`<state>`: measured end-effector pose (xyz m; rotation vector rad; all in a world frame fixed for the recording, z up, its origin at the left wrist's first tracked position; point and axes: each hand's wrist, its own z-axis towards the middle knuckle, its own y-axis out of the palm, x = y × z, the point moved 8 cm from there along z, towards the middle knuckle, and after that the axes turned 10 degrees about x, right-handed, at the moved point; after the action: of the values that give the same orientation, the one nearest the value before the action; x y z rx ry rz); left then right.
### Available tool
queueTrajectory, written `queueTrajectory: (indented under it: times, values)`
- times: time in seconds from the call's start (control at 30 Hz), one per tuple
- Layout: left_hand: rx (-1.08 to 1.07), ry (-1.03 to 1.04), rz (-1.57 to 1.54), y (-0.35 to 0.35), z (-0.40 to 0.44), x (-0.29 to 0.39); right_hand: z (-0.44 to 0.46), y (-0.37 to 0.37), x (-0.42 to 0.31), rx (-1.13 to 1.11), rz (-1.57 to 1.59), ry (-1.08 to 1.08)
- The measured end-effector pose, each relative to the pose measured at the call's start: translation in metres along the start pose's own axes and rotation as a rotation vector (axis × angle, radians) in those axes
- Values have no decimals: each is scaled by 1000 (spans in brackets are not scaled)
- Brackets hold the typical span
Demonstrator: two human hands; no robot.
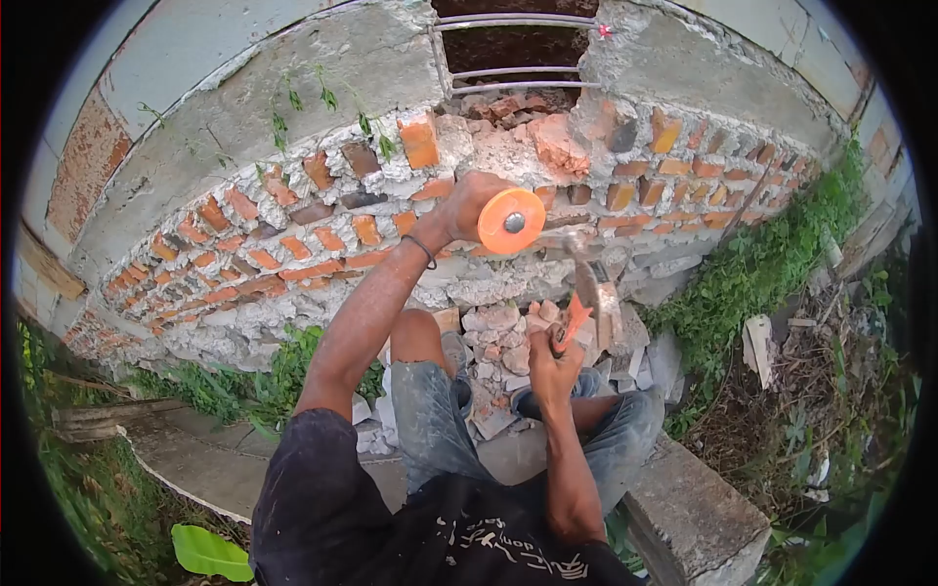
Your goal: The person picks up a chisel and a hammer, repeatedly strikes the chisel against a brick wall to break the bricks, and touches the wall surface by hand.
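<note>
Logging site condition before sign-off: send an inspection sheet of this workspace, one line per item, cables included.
Surface: brick wall, rough, with broken mortar and brick edges exposed.
Job's things: hammer; tool with a round orange guard, its working end hidden. Hammer head close beside the guard; contact unclear.
Clutter: rubble at the wall's foot, around the person's feet.
Left grip: closed around the guarded tool, behind the guard.
Right grip: closed on the hammer's handle; no glove.
Cables: nothing seen.
Surroundings: barred opening above, with metal bars; greenery at right; concrete block beside the person.
</note>
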<state>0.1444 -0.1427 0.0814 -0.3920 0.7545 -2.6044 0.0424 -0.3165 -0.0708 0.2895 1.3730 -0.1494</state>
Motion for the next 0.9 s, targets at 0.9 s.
queueTrajectory:
  times: [0.9]
  values:
    - [-13, -38, -1, 0, -2, 0, 5, -9, -14, -16, 34, 103]
